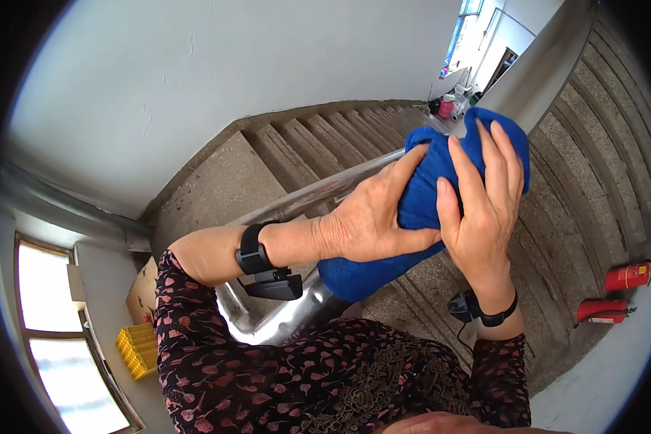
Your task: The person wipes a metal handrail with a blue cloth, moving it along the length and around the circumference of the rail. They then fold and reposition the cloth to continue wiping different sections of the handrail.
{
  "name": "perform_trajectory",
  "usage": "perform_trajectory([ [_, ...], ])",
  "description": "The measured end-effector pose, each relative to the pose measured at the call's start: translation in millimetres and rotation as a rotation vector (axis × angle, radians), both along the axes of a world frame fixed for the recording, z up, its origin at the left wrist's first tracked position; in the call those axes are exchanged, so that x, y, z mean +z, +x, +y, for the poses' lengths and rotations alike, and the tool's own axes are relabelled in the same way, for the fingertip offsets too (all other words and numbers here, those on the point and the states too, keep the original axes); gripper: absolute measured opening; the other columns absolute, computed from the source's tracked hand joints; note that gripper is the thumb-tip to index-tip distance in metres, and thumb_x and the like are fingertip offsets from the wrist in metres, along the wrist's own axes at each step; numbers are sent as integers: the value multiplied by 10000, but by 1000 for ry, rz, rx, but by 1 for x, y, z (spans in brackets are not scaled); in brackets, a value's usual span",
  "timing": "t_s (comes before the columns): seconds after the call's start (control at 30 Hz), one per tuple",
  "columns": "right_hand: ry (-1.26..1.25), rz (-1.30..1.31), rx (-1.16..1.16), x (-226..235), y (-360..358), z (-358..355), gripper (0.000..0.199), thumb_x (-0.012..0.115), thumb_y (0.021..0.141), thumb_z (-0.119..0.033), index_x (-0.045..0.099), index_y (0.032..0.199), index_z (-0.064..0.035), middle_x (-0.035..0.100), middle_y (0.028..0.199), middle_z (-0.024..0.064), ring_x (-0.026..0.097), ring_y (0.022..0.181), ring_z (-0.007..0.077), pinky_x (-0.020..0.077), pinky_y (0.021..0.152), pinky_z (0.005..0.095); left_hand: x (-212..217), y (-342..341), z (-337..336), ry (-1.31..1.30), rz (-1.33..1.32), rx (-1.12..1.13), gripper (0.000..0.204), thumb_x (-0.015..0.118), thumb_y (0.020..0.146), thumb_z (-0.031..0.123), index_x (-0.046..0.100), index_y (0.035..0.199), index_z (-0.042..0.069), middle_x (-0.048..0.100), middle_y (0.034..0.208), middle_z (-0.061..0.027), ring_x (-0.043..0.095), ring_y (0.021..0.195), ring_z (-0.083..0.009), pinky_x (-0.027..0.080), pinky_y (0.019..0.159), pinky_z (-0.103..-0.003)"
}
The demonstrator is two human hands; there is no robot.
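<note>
A blue cloth (372, 275) is draped around a shiny metal handrail (289, 316), covering much of its upper part. My left hand (372, 217) grips the cloth from the left side, its thumb stretched toward my right hand. Over the cloth's right side curls my right hand (484, 210), fingers pressed on the fabric and thumb close to the left one. The part of the rail beneath the cloth is hidden, as are some of my left fingertips. Each wrist wears a black strap with a small black device.
Concrete stairs (318, 145) descend on the far left, and another flight (593, 145) curves along the right. Two red fire extinguishers (628, 277) stand by the right wall. A yellow stack (139, 351) sits below the left window (61, 325). Pink items (446, 108) lie far off.
</note>
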State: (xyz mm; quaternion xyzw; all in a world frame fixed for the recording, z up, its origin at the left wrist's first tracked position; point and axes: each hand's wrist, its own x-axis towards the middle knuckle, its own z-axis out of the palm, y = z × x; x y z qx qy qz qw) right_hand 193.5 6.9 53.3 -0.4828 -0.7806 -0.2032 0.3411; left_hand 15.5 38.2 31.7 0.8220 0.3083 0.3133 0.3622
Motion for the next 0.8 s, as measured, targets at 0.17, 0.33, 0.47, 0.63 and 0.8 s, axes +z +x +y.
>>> perform_trajectory([
  [0.17, -70, 24, 44, -12, 10, -5, 436, 553, 900, -201, 590, 1271, 25, 489, 1354, 268, 396, 1319, 416, 301, 1085, 525, -13, 3, -4, 107, 5, 36, 994, 769, 743, 314, 180, 1448, -66, 516, 1185, -321, 582, 1097, -418, 499, 954, -443],
  [0.33, 2, 25, 75, -30, 13, -1, 477, 474, 966, -348, 586, 1296, -22, 484, 1372, 229, 397, 1315, 379, 333, 1055, 503, -17, 0, -6, 98, 44, 56, 1010, 767, 753, 342, 168, 1442, -90, 486, 1216, -333, 586, 1090, -438, 505, 951, -445],
  [0.47, 49, -1, 130, -38, 16, 8, 478, 475, 969, -352, 576, 1312, -35, 477, 1383, 225, 386, 1326, 373, 324, 1074, 492, -10, -1, -3, 129, 126, 88, 1042, 777, 757, 321, 119, 1445, -100, 470, 1241, -318, 566, 1108, -431, 494, 949, -451],
  [0.63, 80, 52, 84, -33, 30, 24, 470, 526, 944, -290, 553, 1327, -20, 465, 1384, 250, 372, 1327, 406, 325, 1083, 511, 10, 22, 16, 242, 269, 149, 1070, 770, 725, 342, 117, 1437, -119, 403, 1273, -324, 514, 1136, -443, 477, 970, -438],
  [0.8, 144, 98, 7, -18, 43, 49, 511, 580, 911, -234, 497, 1383, -58, 345, 1450, 293, 349, 1317, 465, 345, 1075, 526, 37, 53, 37, 277, 423, 258, 1051, 731, 738, 381, 114, 1455, -78, 438, 1256, -317, 507, 1180, -445, 459, 1000, -444],
])
